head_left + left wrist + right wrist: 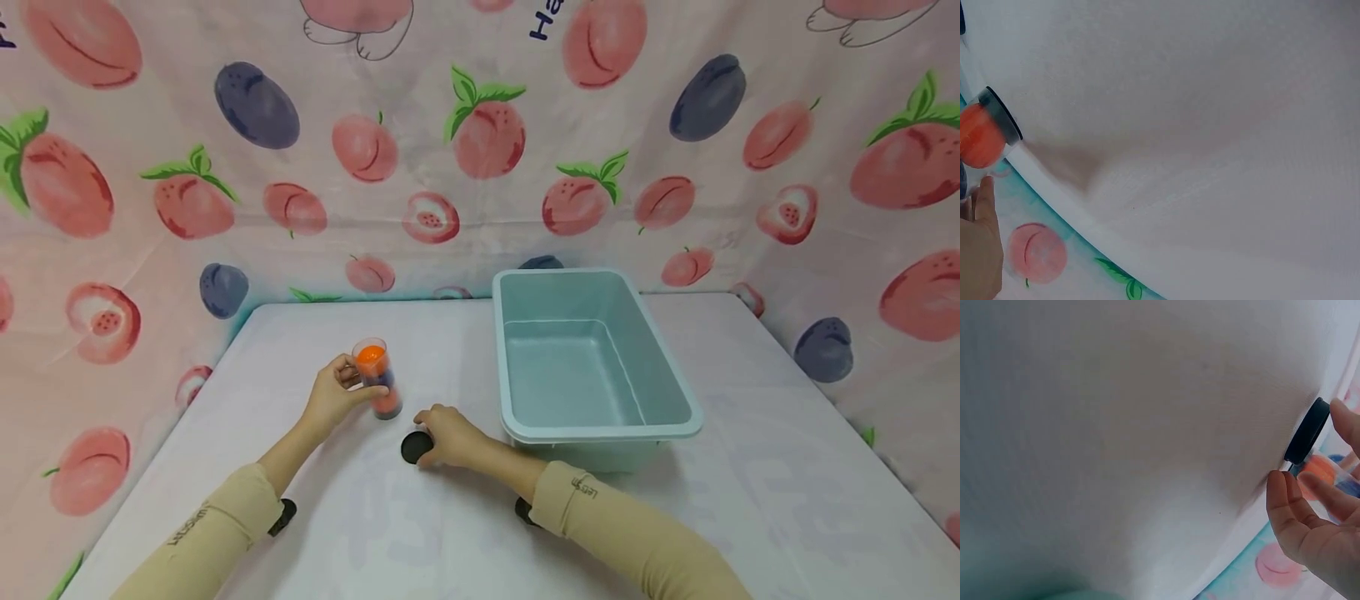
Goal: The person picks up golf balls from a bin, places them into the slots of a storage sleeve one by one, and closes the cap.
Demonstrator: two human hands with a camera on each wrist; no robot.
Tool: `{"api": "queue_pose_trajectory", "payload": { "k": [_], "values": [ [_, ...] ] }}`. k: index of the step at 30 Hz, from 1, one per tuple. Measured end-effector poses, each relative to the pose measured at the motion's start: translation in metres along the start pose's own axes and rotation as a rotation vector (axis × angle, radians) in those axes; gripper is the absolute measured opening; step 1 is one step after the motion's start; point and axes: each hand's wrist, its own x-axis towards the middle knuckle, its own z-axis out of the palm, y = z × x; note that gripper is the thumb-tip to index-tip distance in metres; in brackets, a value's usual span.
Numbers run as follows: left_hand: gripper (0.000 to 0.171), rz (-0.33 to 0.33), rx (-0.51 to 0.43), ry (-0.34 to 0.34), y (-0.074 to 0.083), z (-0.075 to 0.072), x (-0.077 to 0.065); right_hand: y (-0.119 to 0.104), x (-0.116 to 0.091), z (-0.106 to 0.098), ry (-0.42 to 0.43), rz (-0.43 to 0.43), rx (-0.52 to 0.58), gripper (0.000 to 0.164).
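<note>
A clear cylindrical container stands upright on the table with orange and dark blue balls inside. My left hand holds it from the left, thumb across its front. In the left wrist view, its dark end and an orange ball show, with part of the left hand beside them. A round black lid lies on the table nearer to me. Around it is my right hand, thumb at the lid's edge; in the right wrist view, the other fingertips are slightly apart from the lid.
A pale green plastic tub stands right of my right hand, its rim close to that forearm. The white-covered table backs onto a fruit-print cloth. Dark wrist straps show near both cuffs.
</note>
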Motion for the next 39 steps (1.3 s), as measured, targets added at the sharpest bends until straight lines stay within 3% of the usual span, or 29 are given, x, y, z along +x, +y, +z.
{"api": "queue_pose_trajectory", "payload": {
  "k": [5, 10, 22, 32, 39],
  "values": [
    [0.043, -0.001, 0.037, 0.058, -0.0010, 0.0017, -0.0042, -0.0034, 0.0008, 0.0008, -0.046, 0.027, -0.020, 0.055],
    [0.051, 0.014, 0.030, 0.072, -0.0004, 0.0027, -0.0075, -0.0066, 0.0027, 0.0021, -0.065, 0.057, -0.044, 0.054],
    [0.057, -0.024, -0.027, 0.033, -0.0010, 0.0009, -0.0078, -0.0071, 0.0049, 0.0045, -0.032, 0.015, -0.138, 0.044],
    [0.056, -0.046, -0.061, 0.053, -0.0083, 0.0039, -0.0088, -0.0026, 0.0001, 0.0043, 0.021, -0.034, -0.036, 0.042],
    [0.057, -0.027, -0.054, 0.059, -0.0057, 0.0032, -0.0077, -0.0029, 0.0027, 0.0019, 0.126, -0.021, 0.061, 0.041]
  ]
}}
